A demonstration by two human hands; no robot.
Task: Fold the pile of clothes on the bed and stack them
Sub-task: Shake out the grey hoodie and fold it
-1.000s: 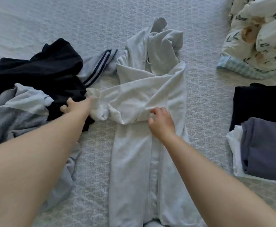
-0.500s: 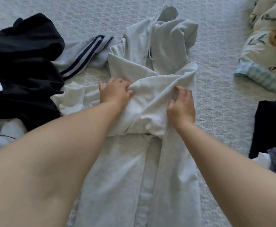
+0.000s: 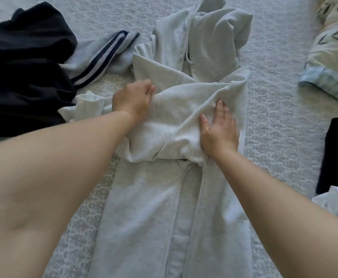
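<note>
A light grey zip hoodie (image 3: 160,207) lies lengthwise on the bed, its hood (image 3: 214,41) at the far end. Both sleeves are folded across its chest. My left hand (image 3: 133,99) rests on the left part of the folded sleeve with fingers curled into the fabric. My right hand (image 3: 219,129) presses flat on the right side of the fold, fingers straight. The sleeve's cuff (image 3: 83,107) sticks out to the left. An unfolded pile lies at the left: a black garment (image 3: 23,73) and a grey piece with dark stripes (image 3: 102,55).
The patterned grey bedspread (image 3: 280,121) covers the bed. A floral pillow (image 3: 332,53) sits at the far right. Folded clothes stack at the right edge: a black item (image 3: 336,153), with a white one (image 3: 328,201) nearer me.
My left hand moved from the sleeve's cuff at the left onto the chest of the hoodie. My right hand shifted right and flattened on the fold. The view moved closer.
</note>
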